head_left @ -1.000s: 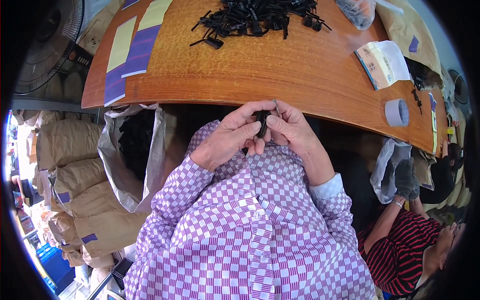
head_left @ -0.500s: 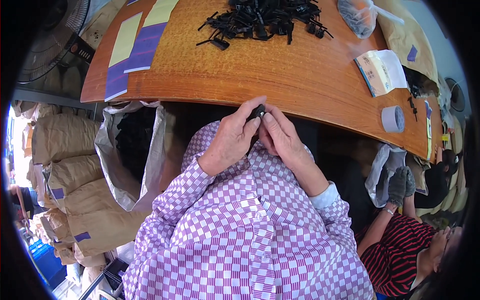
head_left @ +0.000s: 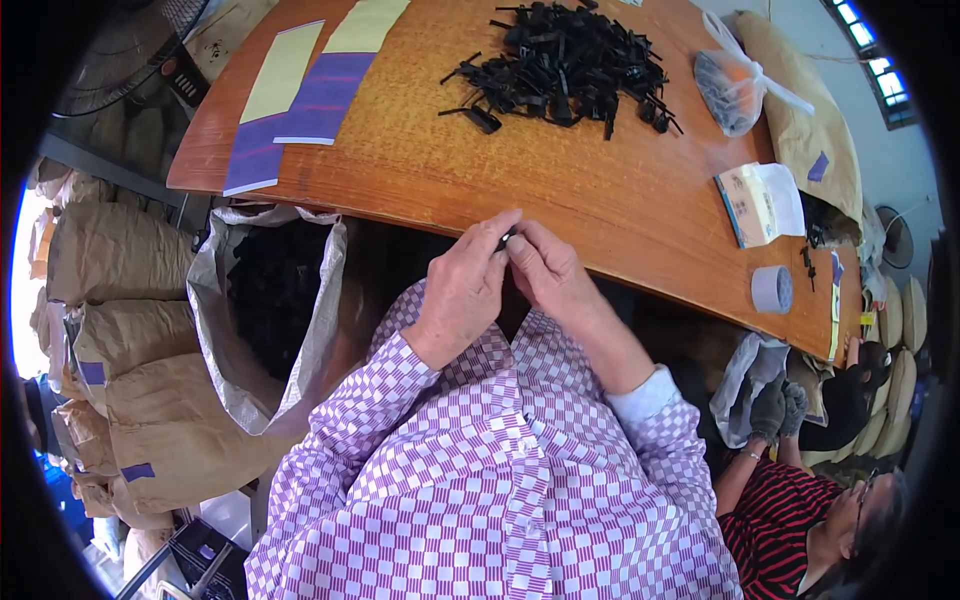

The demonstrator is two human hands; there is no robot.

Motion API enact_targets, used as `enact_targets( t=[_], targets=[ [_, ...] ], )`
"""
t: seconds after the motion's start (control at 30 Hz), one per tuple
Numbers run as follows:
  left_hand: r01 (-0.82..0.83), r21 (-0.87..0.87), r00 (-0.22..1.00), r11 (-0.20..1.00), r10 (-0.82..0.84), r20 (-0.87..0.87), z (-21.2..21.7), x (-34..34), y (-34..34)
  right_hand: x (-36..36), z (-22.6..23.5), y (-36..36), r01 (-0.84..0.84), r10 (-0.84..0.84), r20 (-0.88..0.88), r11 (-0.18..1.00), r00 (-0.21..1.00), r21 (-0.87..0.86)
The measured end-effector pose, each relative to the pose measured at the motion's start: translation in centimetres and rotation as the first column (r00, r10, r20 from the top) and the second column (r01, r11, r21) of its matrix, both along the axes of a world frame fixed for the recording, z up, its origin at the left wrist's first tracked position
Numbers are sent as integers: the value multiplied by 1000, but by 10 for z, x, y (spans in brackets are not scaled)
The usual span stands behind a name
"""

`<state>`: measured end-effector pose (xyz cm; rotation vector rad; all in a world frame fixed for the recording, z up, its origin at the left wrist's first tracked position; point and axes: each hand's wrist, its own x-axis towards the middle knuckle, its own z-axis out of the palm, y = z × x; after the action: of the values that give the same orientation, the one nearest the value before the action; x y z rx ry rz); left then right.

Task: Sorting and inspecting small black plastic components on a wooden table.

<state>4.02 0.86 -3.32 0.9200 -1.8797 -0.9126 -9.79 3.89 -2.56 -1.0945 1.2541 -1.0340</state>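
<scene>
Both hands meet in front of my chest, just off the near edge of the wooden table (head_left: 430, 175). Between the fingertips of my left hand (head_left: 460, 290) and my right hand (head_left: 553, 272) sits a small black plastic part (head_left: 506, 239). Fingers of both hands are closed on it and cover most of it, so its shape is hard to make out. Farther back on the table lies a heap of similar-looking black plastic parts (head_left: 565, 75). Down to the left, an open white woven sack (head_left: 215, 345) holds many black pieces.
Yellow-and-purple paper strips (head_left: 333, 95) lie on the table's left. At right are a tissue pack (head_left: 748, 205), a tape roll (head_left: 772, 289) and a tied plastic bag (head_left: 728, 95). A gloved co-worker (head_left: 790, 515) sits at lower right. Brown sacks (head_left: 170, 380) are stacked left; a fan (head_left: 115, 60) stands behind.
The view has tilted, so the table and heap appear lower. My hands stay together on the small black part, which is now more covered by the fingers.
</scene>
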Motion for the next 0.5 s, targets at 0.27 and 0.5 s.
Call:
enact_targets(
  t=[0.27,0.5],
  targets=[
    [253,687,815,681,233,-531,-4,32,-10,-29,17,-110,-237,-18,-786,949,618,-208],
    [498,804,671,325,443,-595,-8,37,-11,-37,-17,-131,-201,-264,-851,900,455,-386]
  ],
)
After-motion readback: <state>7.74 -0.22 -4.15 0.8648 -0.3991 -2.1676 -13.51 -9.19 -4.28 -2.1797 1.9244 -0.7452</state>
